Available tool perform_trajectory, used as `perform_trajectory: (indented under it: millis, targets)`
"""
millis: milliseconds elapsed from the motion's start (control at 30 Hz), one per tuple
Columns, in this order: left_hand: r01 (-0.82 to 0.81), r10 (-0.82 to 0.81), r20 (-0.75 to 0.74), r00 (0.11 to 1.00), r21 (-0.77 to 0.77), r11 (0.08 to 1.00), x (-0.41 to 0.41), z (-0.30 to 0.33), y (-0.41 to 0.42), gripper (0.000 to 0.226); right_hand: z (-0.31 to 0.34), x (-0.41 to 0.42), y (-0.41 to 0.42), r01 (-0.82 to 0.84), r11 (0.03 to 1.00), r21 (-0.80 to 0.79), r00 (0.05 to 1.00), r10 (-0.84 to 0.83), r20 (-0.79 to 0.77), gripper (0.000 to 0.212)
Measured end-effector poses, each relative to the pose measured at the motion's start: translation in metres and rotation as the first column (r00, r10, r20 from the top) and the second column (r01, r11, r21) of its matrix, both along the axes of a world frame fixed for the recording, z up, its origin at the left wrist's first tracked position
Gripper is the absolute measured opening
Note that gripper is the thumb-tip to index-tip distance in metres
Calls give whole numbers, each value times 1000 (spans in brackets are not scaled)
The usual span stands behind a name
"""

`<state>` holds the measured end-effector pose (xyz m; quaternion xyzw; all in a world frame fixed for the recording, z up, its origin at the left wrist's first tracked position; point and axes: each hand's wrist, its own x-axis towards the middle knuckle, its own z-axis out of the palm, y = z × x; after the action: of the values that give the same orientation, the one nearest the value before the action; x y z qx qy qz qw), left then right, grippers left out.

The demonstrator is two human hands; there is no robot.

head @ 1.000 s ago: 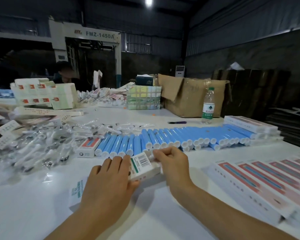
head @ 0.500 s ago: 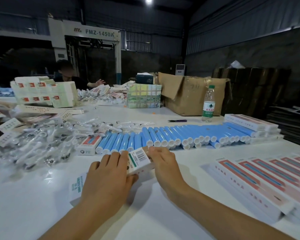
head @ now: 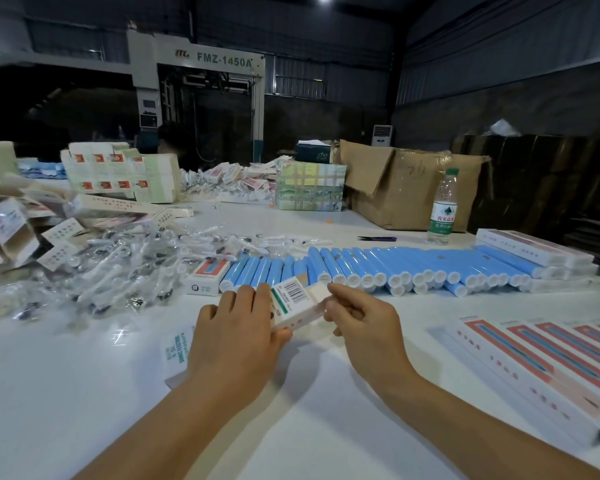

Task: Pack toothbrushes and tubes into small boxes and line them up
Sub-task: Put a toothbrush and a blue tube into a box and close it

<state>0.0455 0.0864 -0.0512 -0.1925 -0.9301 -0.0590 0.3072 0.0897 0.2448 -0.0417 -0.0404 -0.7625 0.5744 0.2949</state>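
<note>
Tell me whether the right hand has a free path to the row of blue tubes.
Probably yes: the right hand pinches the small box, but the blue tubes lie just beyond it with nothing between.

The white tabletop (head: 66, 393) carries wrapped toothbrushes (head: 118, 268) toward its left edge, blue tubes (head: 378, 268) across the middle, and long boxes (head: 534, 368) near its right edge.
</note>
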Motion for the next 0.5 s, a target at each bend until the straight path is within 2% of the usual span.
perform_trajectory:
  millis: [167,400,500]
  targets:
    - [-6,6,1,1000,-13,1000,0,-2,2,60,-4,0,-6,-44,999,3,999,44,22,37]
    - [12,-11,22,1000,-41,999,5,-2,3,59,-10,2,-9,-68,997,37,997,67,42,38]
    - [25,-24,24,999,-48,999,7,-2,4,60,-6,0,-9,-77,996,43,996,75,55,48]
